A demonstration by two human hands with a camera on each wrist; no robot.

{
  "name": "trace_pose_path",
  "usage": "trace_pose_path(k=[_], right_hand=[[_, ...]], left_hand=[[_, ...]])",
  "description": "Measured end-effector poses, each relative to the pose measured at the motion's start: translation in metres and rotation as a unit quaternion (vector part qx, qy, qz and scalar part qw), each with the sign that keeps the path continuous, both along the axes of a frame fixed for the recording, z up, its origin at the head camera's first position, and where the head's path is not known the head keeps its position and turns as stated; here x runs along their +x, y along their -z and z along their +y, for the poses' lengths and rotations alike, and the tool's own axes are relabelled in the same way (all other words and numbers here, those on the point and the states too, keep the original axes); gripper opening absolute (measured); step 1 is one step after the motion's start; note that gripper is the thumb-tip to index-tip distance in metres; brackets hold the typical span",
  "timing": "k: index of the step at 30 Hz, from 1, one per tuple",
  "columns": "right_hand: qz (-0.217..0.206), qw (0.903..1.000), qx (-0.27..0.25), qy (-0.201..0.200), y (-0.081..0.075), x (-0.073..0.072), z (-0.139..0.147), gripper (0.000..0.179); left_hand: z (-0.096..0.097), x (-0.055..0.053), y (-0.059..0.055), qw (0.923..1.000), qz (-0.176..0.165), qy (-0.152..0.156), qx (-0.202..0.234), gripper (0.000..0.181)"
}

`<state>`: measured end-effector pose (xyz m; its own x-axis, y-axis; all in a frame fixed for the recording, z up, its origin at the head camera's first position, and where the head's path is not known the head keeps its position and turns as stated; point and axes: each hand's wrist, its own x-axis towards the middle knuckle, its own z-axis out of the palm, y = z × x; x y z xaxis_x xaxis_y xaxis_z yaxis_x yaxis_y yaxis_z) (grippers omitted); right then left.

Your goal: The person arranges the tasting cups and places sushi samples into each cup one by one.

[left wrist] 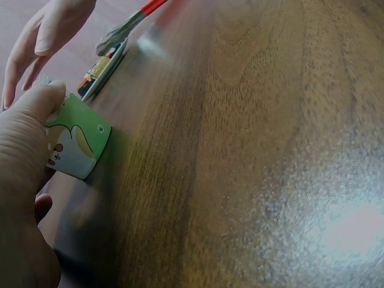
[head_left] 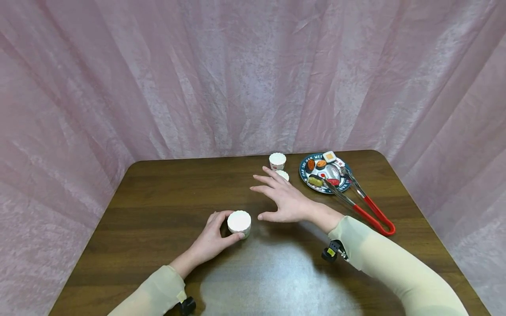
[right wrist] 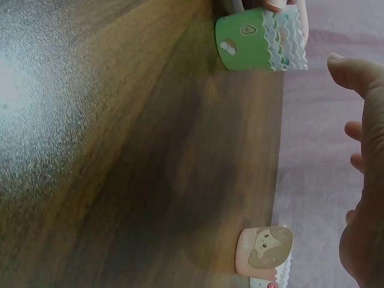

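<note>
As the left hand [head_left: 211,242] pinches a green paper cup [head_left: 239,221] with a scalloped rim and white inside, that cup lies at its 2 o'clock, near the middle of the brown wood-grain counter [head_left: 166,193]. From the right hand [head_left: 286,199], the same cup lies at 8 o'clock, near but untouched; this hand's fingers are spread apart and grip nothing, so the left is the nearer hand. The cup's long axis runs upright, mouth up; whether its base touches the counter I cannot tell. Its green wall bears a pale cartoon animal in the left wrist view, and wavy white edges show one above another near the rim in the right wrist view. At the right hand's 12 o'clock stand two white-rimmed paper cups [head_left: 278,158], one partly hidden behind it; at 2 o'clock lies a round blue-and-white plate [head_left: 303,174] of sushi-shaped pieces [head_left: 330,156], red-handled metal tongs [head_left: 373,210] leaning onto it.
</note>
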<state>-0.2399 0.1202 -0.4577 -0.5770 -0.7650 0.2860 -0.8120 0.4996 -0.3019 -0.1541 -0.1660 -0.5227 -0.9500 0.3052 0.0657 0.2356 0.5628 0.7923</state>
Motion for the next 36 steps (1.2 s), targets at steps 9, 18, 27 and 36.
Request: trace_pose_path(k=[9,18,27,36], right_hand=[[-0.034,0.9986,0.018,-0.036,0.01,0.009,-0.013,0.078],[-0.052,0.9971,0.02,-0.051,0.014,0.013,-0.026,0.078],[-0.063,0.9958,0.03,-0.059,0.016,0.01,-0.035,0.074],[-0.067,0.9949,0.014,-0.074,0.014,0.009,-0.039,0.066]], left_hand=[[0.0,0.001,0.0,0.9998,0.018,-0.001,-0.008,0.069],[0.0,0.003,-0.001,0.9998,0.012,-0.001,-0.015,0.075],[0.001,0.003,-0.002,1.0,-0.002,-0.005,-0.008,0.072],[0.0,0.002,-0.002,1.0,0.0,0.001,-0.008,0.068]])
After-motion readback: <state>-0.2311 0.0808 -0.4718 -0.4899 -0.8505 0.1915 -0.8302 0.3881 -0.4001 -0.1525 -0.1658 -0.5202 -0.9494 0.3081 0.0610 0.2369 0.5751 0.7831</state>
